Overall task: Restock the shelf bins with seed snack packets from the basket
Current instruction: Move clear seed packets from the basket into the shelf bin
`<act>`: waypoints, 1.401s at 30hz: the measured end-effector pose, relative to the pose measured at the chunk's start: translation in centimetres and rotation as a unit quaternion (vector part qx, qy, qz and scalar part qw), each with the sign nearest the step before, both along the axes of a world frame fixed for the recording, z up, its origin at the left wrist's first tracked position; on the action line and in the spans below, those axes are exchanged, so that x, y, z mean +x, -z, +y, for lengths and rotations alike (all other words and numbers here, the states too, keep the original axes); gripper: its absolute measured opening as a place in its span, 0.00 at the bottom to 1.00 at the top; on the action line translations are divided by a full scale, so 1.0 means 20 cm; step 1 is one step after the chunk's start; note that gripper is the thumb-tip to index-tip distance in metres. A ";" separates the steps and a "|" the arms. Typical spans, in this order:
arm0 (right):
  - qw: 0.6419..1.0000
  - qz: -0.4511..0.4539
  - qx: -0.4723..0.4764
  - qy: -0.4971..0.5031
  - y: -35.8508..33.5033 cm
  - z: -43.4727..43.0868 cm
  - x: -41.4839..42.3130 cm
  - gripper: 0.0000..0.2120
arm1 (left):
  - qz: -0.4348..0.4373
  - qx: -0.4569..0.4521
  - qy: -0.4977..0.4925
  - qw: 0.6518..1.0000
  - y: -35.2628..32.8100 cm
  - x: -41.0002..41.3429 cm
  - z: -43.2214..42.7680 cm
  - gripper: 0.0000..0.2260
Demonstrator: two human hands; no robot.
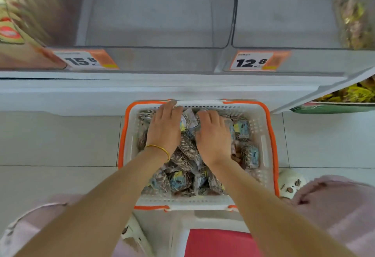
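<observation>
Two clear shelf bins (154, 13) span 11 to 1 o'clock, tagged 15.8 (85, 60) and 12.8 (253, 62). At centre, a white basket (261, 127) with an orange rim stands on the pale tiled floor (56, 139), heaped with seed snack packets (182, 177). The left hand (164, 127) lies on the heap, fingers straight and close together. The right hand (213, 133) curls its fingers into the packets; whether they pinch one cannot be told.
</observation>
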State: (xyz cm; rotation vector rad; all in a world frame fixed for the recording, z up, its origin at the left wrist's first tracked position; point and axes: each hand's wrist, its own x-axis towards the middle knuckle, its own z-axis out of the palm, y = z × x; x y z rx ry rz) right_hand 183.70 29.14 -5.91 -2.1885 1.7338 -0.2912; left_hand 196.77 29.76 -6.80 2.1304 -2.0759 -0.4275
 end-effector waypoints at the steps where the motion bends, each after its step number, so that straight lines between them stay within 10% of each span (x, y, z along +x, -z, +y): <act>1: 1.000 -0.003 -0.014 -0.018 0.02 -0.04 0.01 0.16 | 0.010 -0.033 0.016 0.999 0.03 -0.01 -0.04 0.23; 20: 0.871 -0.044 -0.489 -0.013 -0.32 -0.34 -0.22 0.09 | -0.080 -0.445 0.014 0.892 -0.32 -0.03 -0.21 0.16; 30: 0.899 0.114 -0.423 0.001 -0.27 -0.63 -0.25 0.12 | -0.121 -0.370 0.015 0.921 -0.33 0.15 -0.47 0.08; 42: 0.873 -0.010 -0.483 -0.070 -0.30 -0.71 -0.27 0.08 | -0.027 -0.408 0.057 0.911 -0.43 0.16 -0.48 0.14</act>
